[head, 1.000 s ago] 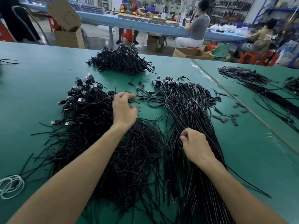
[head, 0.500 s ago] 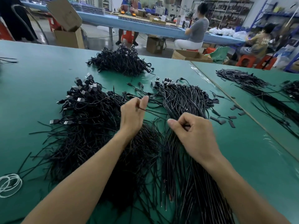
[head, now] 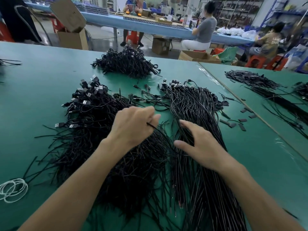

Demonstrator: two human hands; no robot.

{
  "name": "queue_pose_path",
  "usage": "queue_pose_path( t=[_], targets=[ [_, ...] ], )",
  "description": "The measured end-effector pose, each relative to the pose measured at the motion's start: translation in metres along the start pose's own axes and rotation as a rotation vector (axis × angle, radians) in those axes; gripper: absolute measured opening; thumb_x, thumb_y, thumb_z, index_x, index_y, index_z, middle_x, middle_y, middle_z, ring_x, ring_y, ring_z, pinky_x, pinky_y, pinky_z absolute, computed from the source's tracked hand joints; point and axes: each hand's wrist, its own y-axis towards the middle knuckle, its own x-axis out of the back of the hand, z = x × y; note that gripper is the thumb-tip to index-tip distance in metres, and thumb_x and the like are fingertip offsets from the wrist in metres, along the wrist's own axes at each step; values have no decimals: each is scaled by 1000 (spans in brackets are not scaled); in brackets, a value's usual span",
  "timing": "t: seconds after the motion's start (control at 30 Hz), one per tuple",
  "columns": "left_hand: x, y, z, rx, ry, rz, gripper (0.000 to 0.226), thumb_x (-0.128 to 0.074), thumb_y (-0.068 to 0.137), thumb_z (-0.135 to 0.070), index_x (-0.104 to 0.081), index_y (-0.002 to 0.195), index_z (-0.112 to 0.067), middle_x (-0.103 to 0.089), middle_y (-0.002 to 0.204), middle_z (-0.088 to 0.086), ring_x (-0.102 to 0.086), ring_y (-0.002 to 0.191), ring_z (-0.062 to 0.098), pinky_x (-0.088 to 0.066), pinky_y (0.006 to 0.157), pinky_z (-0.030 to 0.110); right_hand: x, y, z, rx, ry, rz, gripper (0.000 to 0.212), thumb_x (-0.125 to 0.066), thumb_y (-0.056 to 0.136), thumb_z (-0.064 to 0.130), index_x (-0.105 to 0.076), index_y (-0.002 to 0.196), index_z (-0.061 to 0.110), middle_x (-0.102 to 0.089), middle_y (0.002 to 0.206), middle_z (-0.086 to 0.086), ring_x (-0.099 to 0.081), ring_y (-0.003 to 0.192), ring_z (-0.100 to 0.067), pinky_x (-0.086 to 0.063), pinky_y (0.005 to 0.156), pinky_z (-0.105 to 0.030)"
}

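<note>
On the green table (head: 33,77), one black cable (head: 160,131) is pinched between the thumb and curled fingers of the left hand (head: 133,127), over the near edge of the USB pile (head: 93,117) and beside the long bundle (head: 196,104). The right hand (head: 205,147) is held with fingers spread and relaxed, nothing gripped, over the long bundle's left side; contact cannot be told. A far pile (head: 128,64), white loops (head: 13,189) and sleeve bits (head: 241,126) are seen well apart from both hands.

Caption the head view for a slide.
Left hand pinches one black cable above the left pile; open right hand spreads over the right bundle.
</note>
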Motion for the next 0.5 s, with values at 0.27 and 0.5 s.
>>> queue_pose_path(
  t=[0.27, 0.5],
  targets=[
    [-8, -10, -6, 55, -8, 63, 39, -60, 94, -39, -31, 71, -27, -41, 56, -12, -48, 51, 24, -35, 49, 31, -8, 7, 37, 127, 358, -196, 15, -63, 95, 37, -72, 94, 25, -60, 63, 19, -54, 59, -2, -42, 59, -19],
    [1, -21, 5, 272, -342, 295, 66, -44, 84, -78, -38, 59, -18, -36, 50, -11, -32, 44, 11, -33, 48, 29, -2, 11, 22, -5, 677, -595, 23, -57, 98, 38, -70, 82, 28, -46, 48, 15, -31, 42, -4, -28, 39, -19]
  ],
)
